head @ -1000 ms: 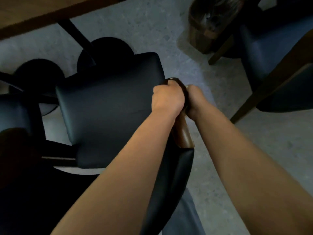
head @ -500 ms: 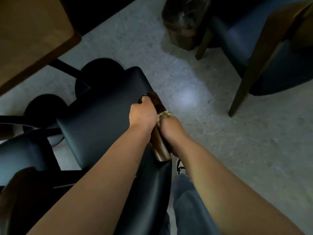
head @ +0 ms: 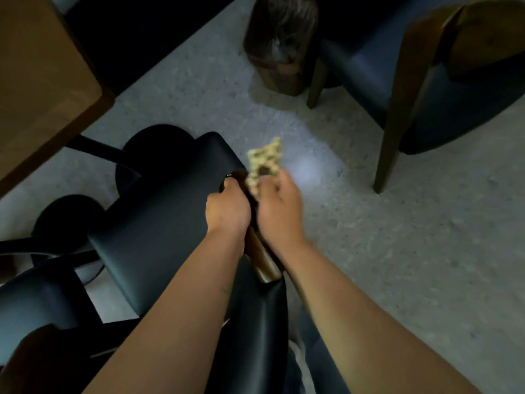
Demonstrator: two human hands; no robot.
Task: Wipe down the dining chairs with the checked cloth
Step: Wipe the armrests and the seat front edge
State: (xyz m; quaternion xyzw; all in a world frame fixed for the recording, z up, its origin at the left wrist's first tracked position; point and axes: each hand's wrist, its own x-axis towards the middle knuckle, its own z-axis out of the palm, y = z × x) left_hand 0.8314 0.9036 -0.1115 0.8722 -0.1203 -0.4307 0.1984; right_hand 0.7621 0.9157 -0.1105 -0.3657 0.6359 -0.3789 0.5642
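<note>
A dark padded dining chair [head: 159, 223] with a brown wooden armrest [head: 262, 264] stands below me. My left hand [head: 227, 211] grips the front end of that armrest, fingers curled over it. Just to its right, my right hand [head: 279, 206] holds the checked cloth [head: 264, 163], a pale yellow-green bunch that sticks up blurred above the fingers, off the armrest. Part of the armrest is hidden under both hands.
A wooden table [head: 42, 81] fills the upper left, with black round bases [head: 159, 143] on the floor beneath it. A second dark chair with wooden legs [head: 426, 81] stands at the upper right, a brown bin [head: 281, 44] beside it. Speckled grey floor [head: 397, 237] lies to the right.
My right hand has come up from beside the armrest, and the cloth now shows above its fingers. The view has swung left and down. My left hand keeps its grip.
</note>
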